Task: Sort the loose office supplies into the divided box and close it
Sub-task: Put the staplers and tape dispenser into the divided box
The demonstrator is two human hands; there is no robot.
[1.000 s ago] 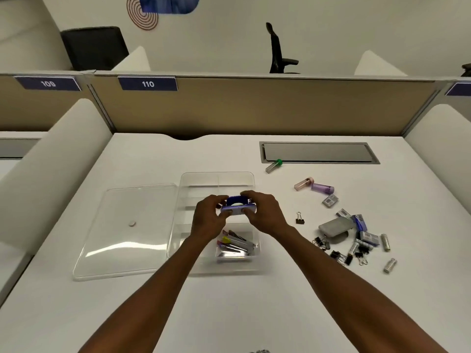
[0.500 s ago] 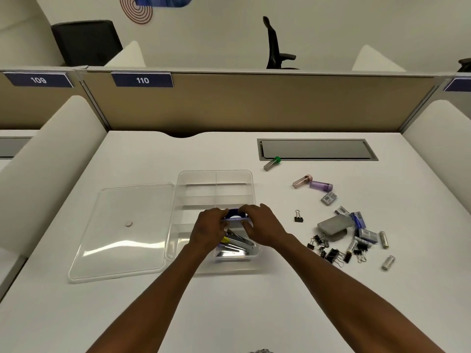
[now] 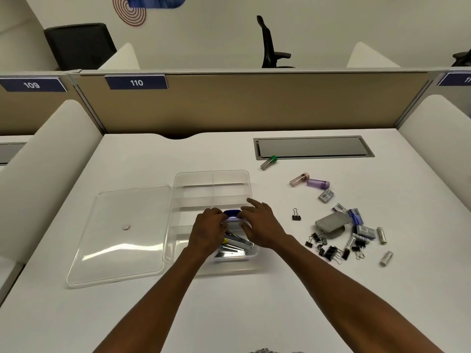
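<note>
- The left hand (image 3: 207,229) has its fingers curled round the left end of a small blue and white stapler (image 3: 233,217). The right hand (image 3: 260,225) touches the other end with its thumb side, the fingers spread and fairly straight, so the left seems to do the gripping.
- The stapler sits low over the clear divided box (image 3: 175,189), at the middle compartments, just behind the near compartment that already holds long metal pieces (image 3: 235,247). Whether it rests on the floor of a compartment I cannot tell.
- Its long axis runs left to right, roughly in line with the box's cross dividers, blue top upward. Which end is the nose is hidden by the hands.
- Risk: released slightly askew, it could perch on a divider and keep the lid (image 3: 119,233), lying open to the left, from shutting.
- Risk: withdrawing wrists could knock the light box or stir the metal pieces beneath.
- Much stays loose to the right: binder clips (image 3: 330,252), a grey case (image 3: 332,222), small tubes (image 3: 318,184).
</note>
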